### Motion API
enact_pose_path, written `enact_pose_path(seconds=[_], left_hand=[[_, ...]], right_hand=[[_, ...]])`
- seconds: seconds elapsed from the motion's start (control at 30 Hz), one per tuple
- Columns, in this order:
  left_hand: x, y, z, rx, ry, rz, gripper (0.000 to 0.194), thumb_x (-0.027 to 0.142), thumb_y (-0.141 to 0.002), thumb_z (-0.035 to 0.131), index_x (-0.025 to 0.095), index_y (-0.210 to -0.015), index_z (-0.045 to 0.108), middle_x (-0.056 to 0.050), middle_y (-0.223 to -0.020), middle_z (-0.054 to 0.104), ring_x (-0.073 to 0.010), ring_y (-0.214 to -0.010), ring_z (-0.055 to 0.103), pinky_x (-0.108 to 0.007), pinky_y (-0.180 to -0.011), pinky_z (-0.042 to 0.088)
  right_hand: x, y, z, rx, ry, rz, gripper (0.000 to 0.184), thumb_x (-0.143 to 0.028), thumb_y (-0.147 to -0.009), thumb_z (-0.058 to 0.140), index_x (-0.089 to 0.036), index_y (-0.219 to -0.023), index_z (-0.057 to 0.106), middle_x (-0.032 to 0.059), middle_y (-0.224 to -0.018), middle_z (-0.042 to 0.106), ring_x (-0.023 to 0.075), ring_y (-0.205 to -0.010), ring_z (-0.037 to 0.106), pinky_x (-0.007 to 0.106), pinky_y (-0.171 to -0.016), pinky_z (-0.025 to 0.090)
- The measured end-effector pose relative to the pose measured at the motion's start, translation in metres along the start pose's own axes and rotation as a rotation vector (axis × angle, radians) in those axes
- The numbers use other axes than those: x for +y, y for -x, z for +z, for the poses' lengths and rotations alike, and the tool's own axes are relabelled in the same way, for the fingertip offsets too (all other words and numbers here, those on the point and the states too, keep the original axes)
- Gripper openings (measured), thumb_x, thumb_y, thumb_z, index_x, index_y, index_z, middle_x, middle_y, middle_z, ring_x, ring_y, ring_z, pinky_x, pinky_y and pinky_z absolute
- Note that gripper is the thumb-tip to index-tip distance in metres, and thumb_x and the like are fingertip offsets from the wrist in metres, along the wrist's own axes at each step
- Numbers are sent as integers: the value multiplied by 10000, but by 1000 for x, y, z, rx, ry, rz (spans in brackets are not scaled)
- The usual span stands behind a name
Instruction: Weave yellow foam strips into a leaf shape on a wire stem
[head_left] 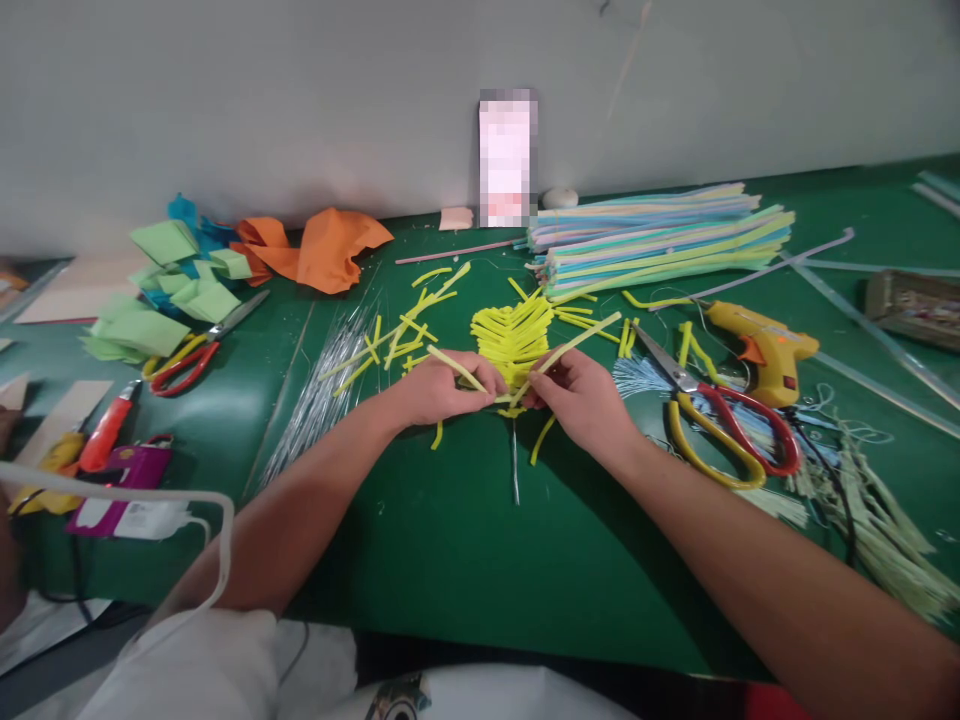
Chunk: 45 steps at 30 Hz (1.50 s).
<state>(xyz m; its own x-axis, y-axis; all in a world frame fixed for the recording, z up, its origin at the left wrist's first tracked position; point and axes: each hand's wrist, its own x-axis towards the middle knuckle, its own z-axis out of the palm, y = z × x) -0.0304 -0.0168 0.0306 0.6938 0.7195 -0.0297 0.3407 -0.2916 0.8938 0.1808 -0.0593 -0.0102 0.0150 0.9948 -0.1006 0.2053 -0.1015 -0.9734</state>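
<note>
A pale yellow pipe cleaner (592, 337) is bent into a shallow U, its two ends pointing up and outward. My left hand (444, 388) pinches it on one side, and my right hand (577, 392) pinches it on the other. Just behind the fingers lies a leaf shape (511, 330) of bright yellow pipe cleaner pieces. From its lower end a silvery wire stem (515, 465) runs toward me. My fingertips partly hide where the pipe cleaner meets the leaf's base. Cut yellow pieces (411, 325) lie scattered left of the leaf.
Scissors (709, 400) and a yellow glue gun (769, 350) lie to the right. Pipe cleaner bundles (660, 240) rest at the back, near a propped phone (508, 160). Thin wires (330, 385), more scissors (206, 350), orange paper (330, 250) and green paper (142, 325) are leftward.
</note>
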Motion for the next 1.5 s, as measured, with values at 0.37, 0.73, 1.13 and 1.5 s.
enact_pose_path(seconds=[0.37,0.73,1.13,1.5], left_hand=[[2,-2,-10,-113,-71,47,55,219,-802,648,188,-781,688,-68,-1064,738,-181,-988,675,-373,-962,497],[-1,-2,0,32,-3,13,62,238,-813,640,181,-813,663,-73,-1049,738,-195,-985,686,-400,-955,510],[4,0,43,755,23,-91,137,278,-879,617,224,-1001,582,-67,-1365,568,-216,-1275,538,-426,-1090,425],[17,20,63,1140,89,-15,609,403,-899,568,350,-1423,262,-61,-1558,313,-249,-1449,330,-443,-1134,377]], right_hand=[[-2,0,0,24,-97,35,123,-270,-744,636,-234,-815,541,-11,-640,674,198,-615,671,381,-659,551],[-10,5,0,49,-102,-20,121,-268,-719,648,-240,-763,539,-26,-611,628,182,-587,630,358,-638,526],[-20,15,-2,333,218,-322,115,-322,-826,605,-234,-756,577,27,-801,632,162,-693,540,315,-659,458],[-10,13,-1,379,-72,-228,160,-372,-826,654,-234,-845,575,-2,-773,593,154,-691,547,316,-669,465]])
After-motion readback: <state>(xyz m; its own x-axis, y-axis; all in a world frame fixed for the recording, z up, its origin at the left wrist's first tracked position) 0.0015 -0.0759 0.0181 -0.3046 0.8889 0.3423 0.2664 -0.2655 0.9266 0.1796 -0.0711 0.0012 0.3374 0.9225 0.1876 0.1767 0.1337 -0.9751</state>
